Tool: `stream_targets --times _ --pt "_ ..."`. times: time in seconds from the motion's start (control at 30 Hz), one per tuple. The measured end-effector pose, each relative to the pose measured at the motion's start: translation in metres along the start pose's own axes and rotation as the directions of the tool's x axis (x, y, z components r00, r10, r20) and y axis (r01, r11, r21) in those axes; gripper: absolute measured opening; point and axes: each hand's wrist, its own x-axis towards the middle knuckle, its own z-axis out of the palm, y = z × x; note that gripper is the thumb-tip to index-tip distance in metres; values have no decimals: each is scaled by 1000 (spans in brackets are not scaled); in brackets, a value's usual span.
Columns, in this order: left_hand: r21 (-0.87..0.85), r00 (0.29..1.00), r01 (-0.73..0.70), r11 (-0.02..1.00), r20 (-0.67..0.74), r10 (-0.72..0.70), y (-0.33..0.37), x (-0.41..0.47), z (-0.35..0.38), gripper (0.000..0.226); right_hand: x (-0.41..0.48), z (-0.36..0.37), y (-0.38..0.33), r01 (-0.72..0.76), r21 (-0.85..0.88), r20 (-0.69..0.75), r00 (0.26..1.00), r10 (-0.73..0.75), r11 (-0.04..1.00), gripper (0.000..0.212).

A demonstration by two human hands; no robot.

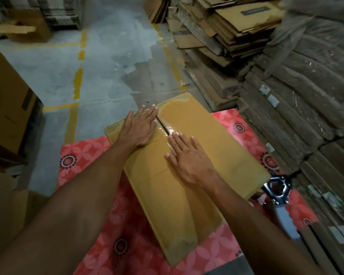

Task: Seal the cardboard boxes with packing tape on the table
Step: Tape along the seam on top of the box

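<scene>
A brown cardboard box (213, 139) lies on a table under a red flowered cloth (91, 153). A strip of clear packing tape (166, 128) runs along the seam between its top flaps. My left hand (139, 128) lies flat on the left flap, fingers straight and reaching toward the far end of the seam. My right hand (189, 155) presses flat on the tape nearer to me, fingers straight. A metal tape dispenser (278, 193) lies on the cloth at the box's right corner, apart from both hands.
Stacks of flattened cardboard (236, 30) rise at the right and back right. Wrapped bundles (310, 100) stand against the table's right side. A large box (6, 108) stands at the left. Grey floor with yellow lines (77, 80) lies beyond the table.
</scene>
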Motion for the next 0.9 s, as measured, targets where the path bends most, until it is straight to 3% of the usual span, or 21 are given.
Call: stream_targets --times 0.2,0.37,0.53,0.67,0.8,0.9 --pt "0 987 153 988 47 -153 27 -10 -2 58 -76 8 6 -47 44 1 999 47 998 70" --pt "47 996 -18 999 86 14 102 -77 14 64 -76 13 11 -40 56 -8 999 41 998 70" --pt "14 995 12 1000 95 -13 110 -95 14 62 -96 7 13 -20 53 26 999 19 998 70" --pt "21 994 28 999 101 -30 112 -93 16 64 -166 16 22 -35 38 -48 998 37 999 68" --pt "1 993 47 999 113 -46 111 -92 14 65 -218 33 15 -162 178 -143 972 189 970 64" --pt "6 991 64 998 119 -64 112 -96 11 66 -226 45 -16 -327 425 -152 894 422 844 69"
